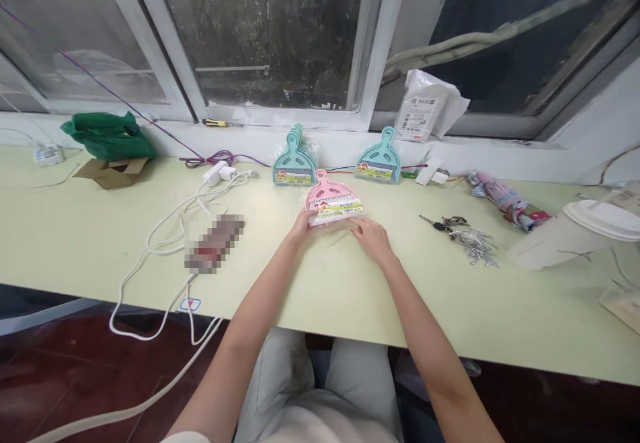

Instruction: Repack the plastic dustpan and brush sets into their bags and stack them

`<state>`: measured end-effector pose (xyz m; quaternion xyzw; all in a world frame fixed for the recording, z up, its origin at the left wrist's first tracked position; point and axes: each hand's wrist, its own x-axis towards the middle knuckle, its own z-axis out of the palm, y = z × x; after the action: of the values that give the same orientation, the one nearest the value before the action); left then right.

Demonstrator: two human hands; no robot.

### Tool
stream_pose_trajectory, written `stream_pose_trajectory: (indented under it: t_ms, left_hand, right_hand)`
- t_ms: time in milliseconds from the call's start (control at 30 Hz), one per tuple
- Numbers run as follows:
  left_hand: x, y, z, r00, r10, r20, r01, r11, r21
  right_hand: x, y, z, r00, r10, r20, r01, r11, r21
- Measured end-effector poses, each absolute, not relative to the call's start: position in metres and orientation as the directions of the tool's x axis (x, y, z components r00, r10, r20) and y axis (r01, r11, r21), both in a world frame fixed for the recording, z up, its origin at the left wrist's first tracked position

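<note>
A pink mini dustpan and brush set in clear plastic wrap, with a printed label, is tilted up over the middle of the table, handle pointing away from me. At its lower left corner, my left hand is closed on it. My right hand is closed at the lower right edge, its fingers at the clear wrap; the fingertips are partly hidden. Behind, a stack of several turquoise dustpan and brush sets leans by the window wall. Further right stands another turquoise dustpan set.
White cables and a blurred-out flat object lie left. A cardboard box with a green bag stands at the back left. Keys, a folded umbrella and a lidded cup are right.
</note>
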<state>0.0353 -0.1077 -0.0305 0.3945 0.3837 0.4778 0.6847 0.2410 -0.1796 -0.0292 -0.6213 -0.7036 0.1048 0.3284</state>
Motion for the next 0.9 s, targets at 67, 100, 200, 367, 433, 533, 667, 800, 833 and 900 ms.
stream_pose_trajectory:
  t_ms: [67, 100, 200, 367, 433, 533, 667, 800, 833, 900]
  left_hand:
    - [0.033, -0.106, -0.033, 0.253, 0.955, -0.154, -0.397, 0.248, 0.884]
    - [0.032, -0.106, -0.033, 0.258, 0.952, -0.165, -0.41, 0.263, 0.873]
    - [0.032, -0.107, -0.034, 0.322, 0.924, -0.205, -0.406, 0.33, 0.852]
    - [0.03, -0.106, -0.036, 0.356, 0.906, -0.228, -0.387, 0.365, 0.847]
    - [0.028, -0.104, -0.037, 0.344, 0.911, -0.226, -0.388, 0.358, 0.849]
    - [0.025, -0.104, -0.038, 0.341, 0.917, -0.205, -0.382, 0.334, 0.861]
    - [0.023, -0.105, -0.037, 0.359, 0.916, -0.18, -0.385, 0.321, 0.865]
    - [0.019, -0.102, -0.036, 0.366, 0.895, -0.256, -0.349, 0.387, 0.853]
    - [0.018, -0.101, -0.036, 0.372, 0.886, -0.277, -0.33, 0.406, 0.852]
    - [0.016, -0.099, -0.036, 0.381, 0.874, -0.301, -0.311, 0.428, 0.849]
  right_hand:
    - [0.241, -0.183, -0.028, -0.139, 0.897, 0.419, 0.918, 0.275, -0.284]
    - [0.24, -0.183, -0.027, -0.205, 0.871, 0.447, 0.932, 0.313, -0.184]
    - [0.238, -0.181, -0.026, -0.399, 0.773, 0.494, 0.886, 0.464, -0.012]
    - [0.236, -0.177, -0.032, -0.525, 0.705, 0.477, 0.831, 0.545, 0.108]
    - [0.238, -0.176, -0.034, -0.495, 0.729, 0.474, 0.859, 0.492, 0.14]
    - [0.245, -0.176, -0.035, -0.434, 0.75, 0.499, 0.896, 0.418, 0.151]
    - [0.256, -0.174, -0.035, -0.367, 0.705, 0.607, 0.91, 0.407, 0.078]
    - [0.256, -0.174, -0.037, -0.345, 0.624, 0.701, 0.843, 0.535, -0.061]
    - [0.254, -0.174, -0.037, -0.347, 0.612, 0.711, 0.823, 0.563, -0.083]
    - [0.249, -0.175, -0.038, -0.374, 0.601, 0.706, 0.794, 0.601, -0.091]
